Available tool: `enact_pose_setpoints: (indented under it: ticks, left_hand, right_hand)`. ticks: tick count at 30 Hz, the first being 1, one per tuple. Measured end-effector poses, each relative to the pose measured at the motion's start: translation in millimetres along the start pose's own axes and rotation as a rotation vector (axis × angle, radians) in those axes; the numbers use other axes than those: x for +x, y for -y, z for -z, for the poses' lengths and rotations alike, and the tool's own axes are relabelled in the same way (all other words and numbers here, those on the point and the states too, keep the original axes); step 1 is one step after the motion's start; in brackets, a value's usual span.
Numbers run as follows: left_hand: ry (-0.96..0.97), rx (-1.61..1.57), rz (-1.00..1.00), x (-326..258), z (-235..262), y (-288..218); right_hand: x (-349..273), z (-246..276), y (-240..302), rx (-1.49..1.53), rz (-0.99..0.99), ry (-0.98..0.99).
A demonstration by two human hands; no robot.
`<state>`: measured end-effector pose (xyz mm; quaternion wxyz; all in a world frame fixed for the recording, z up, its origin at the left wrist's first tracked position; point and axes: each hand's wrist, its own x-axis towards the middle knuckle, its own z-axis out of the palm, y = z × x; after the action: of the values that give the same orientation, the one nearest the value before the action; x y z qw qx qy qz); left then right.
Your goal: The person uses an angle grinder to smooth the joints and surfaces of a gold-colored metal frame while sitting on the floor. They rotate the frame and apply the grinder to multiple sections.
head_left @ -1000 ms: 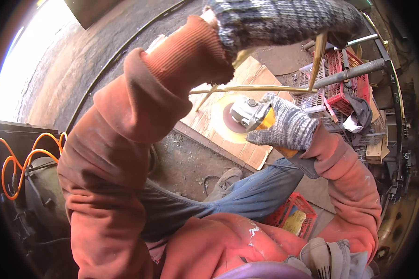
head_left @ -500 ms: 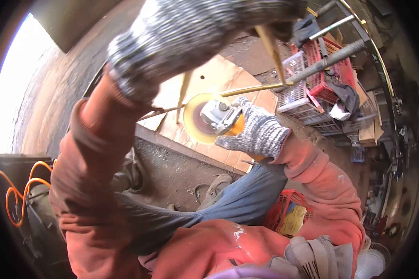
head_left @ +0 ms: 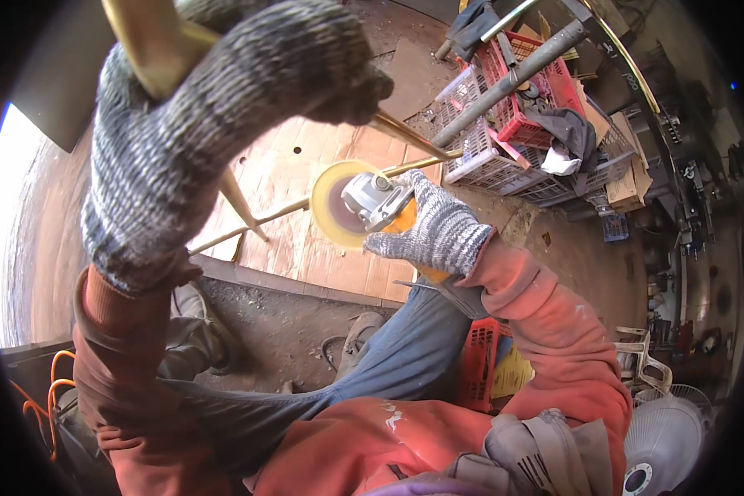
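My left hand [head_left: 215,116], in a grey knitted glove, is raised close in the upper left, its fingers wrapped round a gold-coloured metal tube frame [head_left: 153,50]. Below it, thinner gold legs of this frame and a long thin bar [head_left: 285,211] show over the cardboard. My right hand [head_left: 438,227], gloved alike, grips the orange body of an angle grinder [head_left: 380,198] with a silver head. Its round disc [head_left: 331,207], yellowish at the rim, faces up beside the thin bar. Whether disc and bar touch, I cannot tell.
Flattened cardboard [head_left: 347,256] lies on the floor ahead. At the right stand grey and red plastic crates [head_left: 512,169], crossed by a thick grey pipe [head_left: 512,83]. A red basket [head_left: 475,364] is by my leg, a fan [head_left: 665,438] lower right, an orange hose [head_left: 54,397] lower left.
My left hand has come left and lower in the picture, and the gold frame has tilted with it. The grinder sits slightly further left. Crates and floor have shifted left as the view turned.
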<state>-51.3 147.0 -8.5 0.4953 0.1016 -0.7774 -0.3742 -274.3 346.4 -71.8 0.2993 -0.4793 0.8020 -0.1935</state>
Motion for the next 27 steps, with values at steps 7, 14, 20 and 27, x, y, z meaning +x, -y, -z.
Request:
enact_pose_setpoints:
  ticks: [7,14,20,27]
  left_hand:
    - [0.296,-0.165,-0.030,4,-10,-8]
    - [0.349,-0.330,0.008,16,-17,-23]
    - [0.340,-0.270,-0.012,13,-16,-18]
    - [0.308,-0.147,-0.047,6,-8,-11]
  right_hand:
    - [-4,10,-49,0.017,-0.054,-0.062]
    - [-17,23,-64,0.061,-0.125,-0.130]
    - [-30,30,-62,0.214,-0.121,-0.154]
    - [-24,30,-79,0.390,-0.087,-0.189]
